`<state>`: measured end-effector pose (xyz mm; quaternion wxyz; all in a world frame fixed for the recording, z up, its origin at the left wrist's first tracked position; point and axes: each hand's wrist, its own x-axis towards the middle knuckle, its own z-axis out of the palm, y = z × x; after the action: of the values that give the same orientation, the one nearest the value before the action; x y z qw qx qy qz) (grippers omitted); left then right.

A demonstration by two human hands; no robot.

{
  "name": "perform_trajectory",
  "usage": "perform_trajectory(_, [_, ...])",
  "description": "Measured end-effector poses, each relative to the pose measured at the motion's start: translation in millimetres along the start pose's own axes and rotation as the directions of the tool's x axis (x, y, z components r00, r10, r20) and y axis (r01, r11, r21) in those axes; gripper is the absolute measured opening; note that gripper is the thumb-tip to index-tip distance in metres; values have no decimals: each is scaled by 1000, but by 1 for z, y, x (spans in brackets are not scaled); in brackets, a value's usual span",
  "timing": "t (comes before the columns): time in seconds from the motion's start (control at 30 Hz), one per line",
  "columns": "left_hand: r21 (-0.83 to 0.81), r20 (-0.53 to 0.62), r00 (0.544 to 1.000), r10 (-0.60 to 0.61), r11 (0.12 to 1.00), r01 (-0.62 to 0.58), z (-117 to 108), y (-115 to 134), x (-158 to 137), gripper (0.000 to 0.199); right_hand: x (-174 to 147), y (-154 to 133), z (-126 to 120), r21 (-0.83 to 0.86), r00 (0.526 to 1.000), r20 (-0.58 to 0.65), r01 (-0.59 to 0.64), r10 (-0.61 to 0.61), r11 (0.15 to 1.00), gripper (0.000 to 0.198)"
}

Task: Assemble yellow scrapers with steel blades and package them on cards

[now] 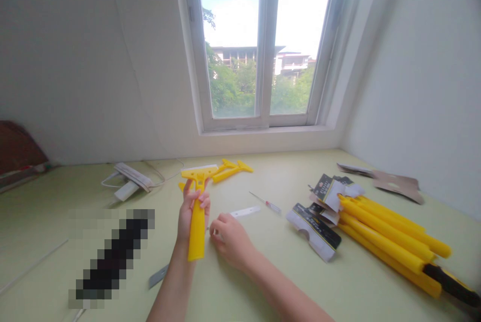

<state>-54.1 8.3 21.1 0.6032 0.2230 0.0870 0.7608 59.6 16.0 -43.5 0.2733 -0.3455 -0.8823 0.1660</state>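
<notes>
My left hand (192,206) is wrapped round the handle of a yellow scraper (197,231), held upright with its wide head at the top. A pale strip runs along the head's upper edge. To the right, low over the table, my right hand (229,239) has its fingers curled together; what they hold, if anything, is hidden. Just beyond that hand lies a flat white strip with holes (246,211). A screwdriver (266,202) with a clear and red handle rests farther right. Part of a grey metal blade (158,277) shows beside my left forearm.
More yellow scrapers (233,169) lie behind my left hand. At right are several yellow handles (394,231) and printed cardboard sleeves (315,231). A white power strip (133,179) with cables sits at back left, near a pixelated dark object (114,257). Brown cardboard (398,186) lies at back right.
</notes>
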Motion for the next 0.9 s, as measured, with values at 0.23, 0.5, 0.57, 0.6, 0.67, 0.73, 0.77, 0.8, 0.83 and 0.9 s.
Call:
perform_trajectory(0.23, [200,-34,978,-207,957,210,14,-24,-8,48,-1,7,-2,-11,996,30,79,-79,997,35])
perform_trajectory(0.5, [270,-105,947,-303,908,320,20,-52,-14,54,-15,64,-65,166,982,-135,-109,132,980,18])
perform_trajectory(0.57, [297,-111,932,-345,884,362,11,-59,-11,54,-22,79,-86,225,961,-203,-139,186,964,13])
perform_trajectory(0.6, [319,-116,920,-373,864,390,7,-63,-9,54,-25,85,-94,309,938,-251,-155,238,938,9])
perform_trajectory(0.67, [375,-122,894,-432,814,444,-2,-71,-7,56,-30,89,-106,474,883,-329,-152,335,867,8])
perform_trajectory(0.73, [432,-122,869,-480,762,482,-7,-79,-8,58,-31,87,-110,581,851,-358,-118,383,806,13])
perform_trajectory(0.77, [460,-117,859,-498,740,492,-8,-82,-9,58,-31,84,-109,601,850,-361,-102,383,792,14])
perform_trajectory(0.8, [485,-112,850,-514,719,498,-7,-85,-11,57,-31,80,-108,605,857,-358,-90,371,791,14])
perform_trajectory(0.83, [507,-107,841,-530,699,505,-6,-87,-14,56,-30,75,-106,593,865,-358,-82,353,801,14])
perform_trajectory(0.9, [536,-104,821,-561,664,522,-3,-91,-18,54,-28,68,-101,523,875,-376,-71,305,849,12])
